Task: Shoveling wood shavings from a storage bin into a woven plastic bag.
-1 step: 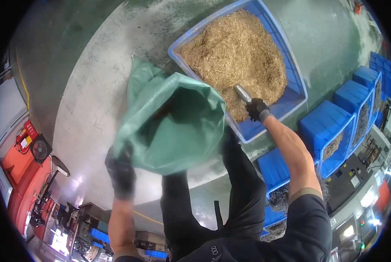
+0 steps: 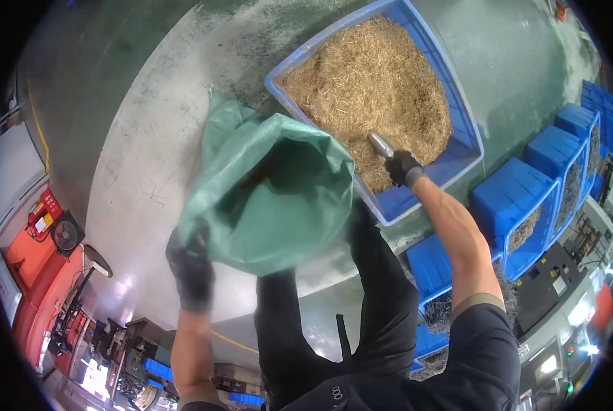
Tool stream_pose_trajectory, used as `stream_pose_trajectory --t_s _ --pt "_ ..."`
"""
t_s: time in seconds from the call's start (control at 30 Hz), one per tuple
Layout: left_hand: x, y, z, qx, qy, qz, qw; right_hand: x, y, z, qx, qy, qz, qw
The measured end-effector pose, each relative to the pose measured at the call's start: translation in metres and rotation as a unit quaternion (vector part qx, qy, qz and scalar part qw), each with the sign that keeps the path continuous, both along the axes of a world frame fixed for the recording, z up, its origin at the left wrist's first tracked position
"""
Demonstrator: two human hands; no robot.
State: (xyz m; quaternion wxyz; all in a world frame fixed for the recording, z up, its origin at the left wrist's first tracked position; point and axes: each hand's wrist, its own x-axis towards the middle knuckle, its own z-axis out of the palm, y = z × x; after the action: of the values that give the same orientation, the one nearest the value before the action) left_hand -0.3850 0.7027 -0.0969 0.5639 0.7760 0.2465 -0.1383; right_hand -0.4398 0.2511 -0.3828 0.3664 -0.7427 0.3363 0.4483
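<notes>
A green woven sack (image 2: 272, 226) stands between my knees and the bin, its mouth gaping wide and its inside dark. My gloved left hand (image 2: 191, 264) is closed on the sack's near-left rim; its fingers are partly blurred. In my gloved right hand (image 2: 403, 168) is a metal scoop (image 2: 381, 144). The scoop points away from me and rests against a heap of golden-brown shavings (image 2: 375, 75). They pile up in a large blue bin (image 2: 462, 116) beyond the sack to the right. My right wrist passes over the bin's near edge.
More blue bins (image 2: 515, 188) line the right side, several holding grey shavings (image 2: 568, 185). At the left are a red cabinet (image 2: 39, 253) and a round black fan (image 2: 66, 234). The floor (image 2: 142, 171) is worn grey and green. Machines stand at the lower right.
</notes>
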Motion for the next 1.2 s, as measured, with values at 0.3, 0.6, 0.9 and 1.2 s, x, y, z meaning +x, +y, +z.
stream_pose_trajectory --t_s 0.3,0.6,0.9,1.2 --pt "0.009 -0.014 -0.006 -0.074 -0.039 0.027 0.996 -0.019 0.076 0.083 -0.037 -0.416 0.050 0.907" --pt "-0.020 -0.015 0.036 -0.028 -0.002 0.021 0.999 0.050 0.107 0.120 0.058 -0.326 0.086 0.940" --pt "-0.029 -0.050 0.052 -0.006 0.050 -0.034 0.998 0.093 0.069 0.176 0.050 -0.230 0.128 0.963" --pt "-0.039 -0.064 0.047 -0.009 0.066 -0.079 0.995 0.056 0.071 0.181 0.064 -0.532 0.045 0.843"
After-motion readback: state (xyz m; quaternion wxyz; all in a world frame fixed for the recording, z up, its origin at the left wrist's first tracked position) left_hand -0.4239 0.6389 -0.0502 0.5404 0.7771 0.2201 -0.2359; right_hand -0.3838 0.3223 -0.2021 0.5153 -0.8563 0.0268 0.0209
